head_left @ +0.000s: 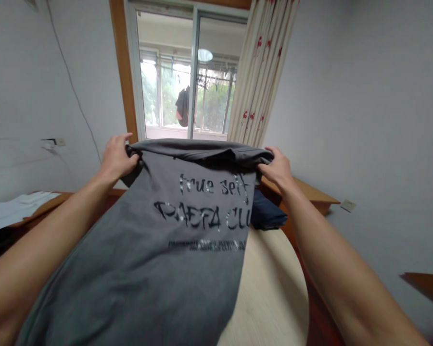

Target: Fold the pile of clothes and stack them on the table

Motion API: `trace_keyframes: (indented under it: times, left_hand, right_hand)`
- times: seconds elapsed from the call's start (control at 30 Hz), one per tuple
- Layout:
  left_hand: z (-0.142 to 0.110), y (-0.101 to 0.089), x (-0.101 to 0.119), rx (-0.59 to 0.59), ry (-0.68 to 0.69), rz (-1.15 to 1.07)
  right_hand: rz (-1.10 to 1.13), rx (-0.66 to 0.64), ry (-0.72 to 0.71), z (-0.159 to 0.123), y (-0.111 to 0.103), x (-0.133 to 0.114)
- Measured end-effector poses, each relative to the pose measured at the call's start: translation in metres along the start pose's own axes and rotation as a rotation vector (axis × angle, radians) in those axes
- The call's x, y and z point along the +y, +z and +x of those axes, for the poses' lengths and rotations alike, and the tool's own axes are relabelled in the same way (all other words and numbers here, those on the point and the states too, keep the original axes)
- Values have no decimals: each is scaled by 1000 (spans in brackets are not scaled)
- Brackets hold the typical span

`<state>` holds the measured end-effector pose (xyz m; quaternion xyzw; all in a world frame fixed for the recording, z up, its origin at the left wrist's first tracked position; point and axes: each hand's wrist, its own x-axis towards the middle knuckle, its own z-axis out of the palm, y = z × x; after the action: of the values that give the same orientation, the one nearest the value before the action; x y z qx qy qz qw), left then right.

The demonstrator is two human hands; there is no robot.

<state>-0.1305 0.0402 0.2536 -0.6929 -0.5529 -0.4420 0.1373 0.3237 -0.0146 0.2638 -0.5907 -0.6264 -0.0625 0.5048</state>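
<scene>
A grey T-shirt (130,269) with black lettering hangs stretched out in front of me, above the round table. My left hand (119,156) is closed on its upper left corner, thumb on the near side. At the upper right corner my right hand (276,166) pinches the cloth in the same way. The shirt's top edge is folded over between both hands and runs nearly level. Its lower end reaches down past the bottom of the view. Behind the shirt, partly covered by it, lies a dark blue folded cloth (269,211).
The pale round table (274,283) shows at the right of the shirt. A wooden ledge (310,194) stands beyond my right hand. White papers or cloth (18,209) lie at the left. A sliding glass door (193,72) and a curtain (261,67) are at the back.
</scene>
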Motion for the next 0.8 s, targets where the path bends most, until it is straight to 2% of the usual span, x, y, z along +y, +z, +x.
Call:
trace_keyframes:
  times: [0.03, 0.07, 0.13, 0.23, 0.27, 0.37, 0.43, 0.53, 0.6, 0.67, 0.8]
  left_hand:
    - [4, 12, 6, 37, -29, 58]
    - [2, 23, 11, 19, -42, 102]
    - [-16, 45, 16, -99, -18, 149]
    - [-70, 73, 21, -381, 100, 115]
    - [-92, 80, 23, -470, 117, 74]
    - [-154, 87, 29, -739, 172, -116]
    - [-187, 79, 27, -874, 169, -208]
    - [-221, 54, 9, -960, 135, -209]
    - [-236, 37, -10, -975, 131, -169]
    - [-248, 25, -32, -976, 137, -143]
    - [-266, 19, -64, -873, 146, -159]
  right_hand:
    - [-104, 49, -6, 8, 15, -1]
    - [-172, 49, 0, 10, 29, 0]
    - [-250, -54, 10, -2, 55, 3]
    - [-310, -285, -55, -53, 87, 11]
    - [-308, -381, -38, -74, 96, 14]
    - [-305, -637, 46, -137, 109, 24]
    - [-304, -707, 60, -171, 106, 33]
    - [-357, -665, 121, -206, 84, 50]
    - [-442, -655, 223, -220, 65, 60]
    - [-551, -698, 303, -230, 50, 68]
    - [-622, -765, 264, -245, 42, 72]
